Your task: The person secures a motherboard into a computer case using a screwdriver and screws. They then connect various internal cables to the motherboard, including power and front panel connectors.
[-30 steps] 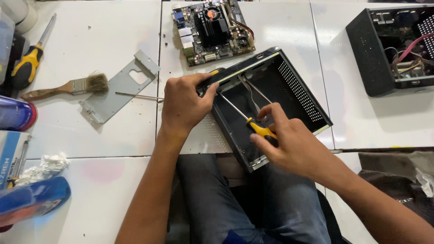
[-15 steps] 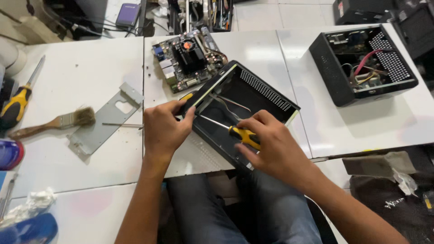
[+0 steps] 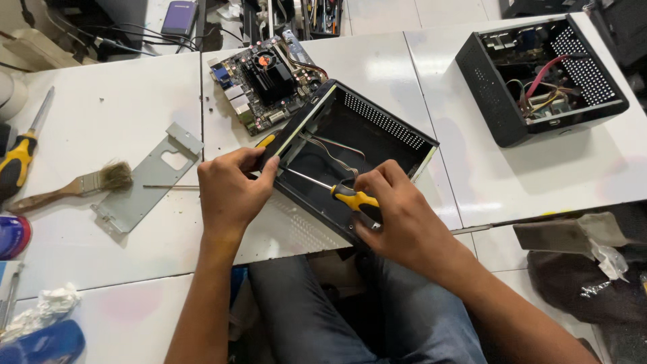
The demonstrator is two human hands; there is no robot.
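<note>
Hands work at an open black metal case (image 3: 377,135) that lies tilted on the white table (image 3: 108,108), close to its front edge. The left hand (image 3: 229,192) is curled over the case's near left corner, fingers clamped on the rim. The right hand (image 3: 397,216) is closed around the yellow-and-black handle of a screwdriver (image 3: 344,194), whose shaft points into the case beside some loose grey wires (image 3: 333,154). A circuit board (image 3: 266,81) lies just behind the case. A metal bracket (image 3: 145,182) and a paintbrush (image 3: 74,187) lie to the left, and a second black case (image 3: 539,74) stands well apart at the right.
</note>
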